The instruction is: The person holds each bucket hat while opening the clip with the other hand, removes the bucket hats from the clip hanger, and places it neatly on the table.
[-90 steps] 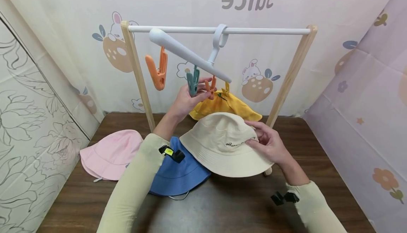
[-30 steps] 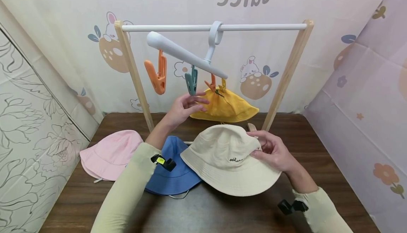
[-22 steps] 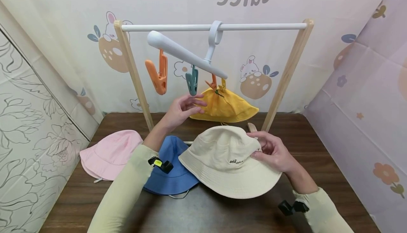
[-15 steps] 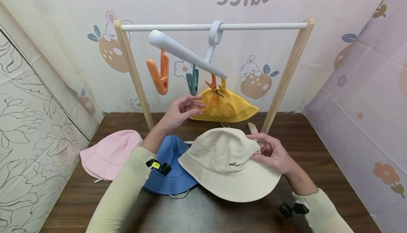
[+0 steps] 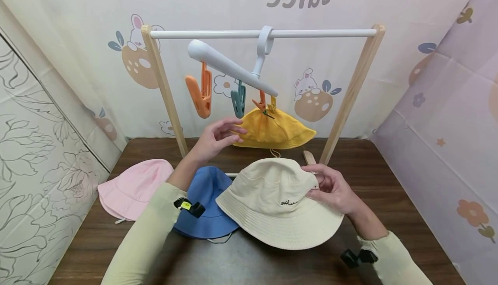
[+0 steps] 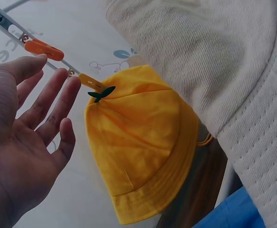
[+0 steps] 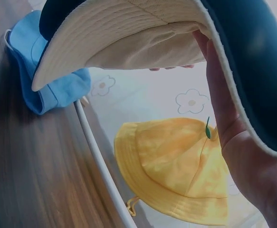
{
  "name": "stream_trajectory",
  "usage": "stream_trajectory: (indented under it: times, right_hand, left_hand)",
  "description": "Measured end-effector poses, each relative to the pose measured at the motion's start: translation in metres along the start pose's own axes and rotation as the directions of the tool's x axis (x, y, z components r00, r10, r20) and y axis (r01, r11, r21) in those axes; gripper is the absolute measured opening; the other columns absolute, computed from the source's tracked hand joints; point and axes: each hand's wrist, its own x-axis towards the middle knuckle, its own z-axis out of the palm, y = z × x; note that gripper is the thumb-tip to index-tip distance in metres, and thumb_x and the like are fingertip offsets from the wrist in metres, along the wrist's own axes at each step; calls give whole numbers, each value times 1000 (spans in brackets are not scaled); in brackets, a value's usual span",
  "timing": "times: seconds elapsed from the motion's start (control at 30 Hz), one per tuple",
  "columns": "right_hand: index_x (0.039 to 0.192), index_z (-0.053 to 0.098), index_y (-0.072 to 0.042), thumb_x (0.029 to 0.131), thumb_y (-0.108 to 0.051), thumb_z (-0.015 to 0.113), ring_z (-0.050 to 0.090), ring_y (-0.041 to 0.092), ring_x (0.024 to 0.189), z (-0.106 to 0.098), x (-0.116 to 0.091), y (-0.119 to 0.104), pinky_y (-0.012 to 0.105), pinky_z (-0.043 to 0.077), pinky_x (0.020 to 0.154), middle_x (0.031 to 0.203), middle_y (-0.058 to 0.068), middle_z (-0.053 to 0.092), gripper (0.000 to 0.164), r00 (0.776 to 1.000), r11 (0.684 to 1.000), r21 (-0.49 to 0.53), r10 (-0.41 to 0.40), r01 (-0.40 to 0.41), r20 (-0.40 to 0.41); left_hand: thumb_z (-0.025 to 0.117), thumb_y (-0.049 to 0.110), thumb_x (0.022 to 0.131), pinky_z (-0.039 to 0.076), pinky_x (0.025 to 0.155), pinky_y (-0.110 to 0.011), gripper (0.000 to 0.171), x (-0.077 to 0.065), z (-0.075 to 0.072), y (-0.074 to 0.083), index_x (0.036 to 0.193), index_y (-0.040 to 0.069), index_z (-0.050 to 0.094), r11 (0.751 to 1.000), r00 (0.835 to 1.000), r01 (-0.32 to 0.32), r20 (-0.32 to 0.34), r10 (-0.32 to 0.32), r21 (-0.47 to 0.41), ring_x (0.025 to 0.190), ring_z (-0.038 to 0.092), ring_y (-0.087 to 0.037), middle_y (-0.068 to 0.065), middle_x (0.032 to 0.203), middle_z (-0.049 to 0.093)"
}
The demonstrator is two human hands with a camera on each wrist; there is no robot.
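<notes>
My right hand [image 5: 330,187] grips the side of a cream bucket hat [image 5: 272,194] with dark stitched lettering, thumb outside and fingers at the crown. The right wrist view looks under the brim, onto its pale underside [image 7: 138,42]. My left hand [image 5: 215,140] holds nothing; its fingers are loosely bent below a teal clip [image 5: 238,99]. A yellow hat [image 5: 276,129] with a green leaf tab hangs by a yellow clip [image 5: 272,103] from a pale hanger [image 5: 229,66]. An orange clip [image 5: 260,102] sits beside it, and a larger-looking orange clip [image 5: 202,94] hangs at the near end.
The hanger hooks over the white bar [image 5: 319,33] of a wooden-legged rack. On the dark wood table [image 5: 249,263] lie a pink hat [image 5: 134,185] and a blue hat [image 5: 206,207], the latter partly covered by the cream hat. Printed curtains [image 5: 428,116] enclose the back and sides.
My left hand has let go of the orange clip near the yellow hat and moved down and left. My right hand has lowered the cream hat towards me. The hanger has swung slightly.
</notes>
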Motion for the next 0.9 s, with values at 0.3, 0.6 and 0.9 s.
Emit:
stream_trajectory:
  times: [0.3,0.6,0.9]
  right_hand:
    - [157,61,-20,91,36,56,86,7,100,-8,-7,7,27,68,70,120,-7,88,86,998,998,-16,54,-55,-37]
    - [155,62,-26,91,35,58,86,7,95,-15,-13,10,29,68,65,116,-10,88,88,990,991,-57,118,-123,-83]
    - [158,60,-19,95,33,55,87,12,93,-21,-14,15,34,68,64,116,-4,88,81,986,989,-11,144,-146,-81]
  left_hand:
    - [63,-3,110,65,100,-25,41,-9,-1,0,151,-6,60,998,1000,-21,-16,22,62,106,80,-7,-36,140,71]
    - [63,-1,111,63,102,-23,42,-18,-5,-1,152,-5,60,998,999,7,-33,-5,64,113,80,-38,-40,143,67]
    - [65,2,111,61,96,-21,40,-22,-8,-2,150,-2,62,991,999,21,-49,-14,133,110,80,-27,-34,143,71]
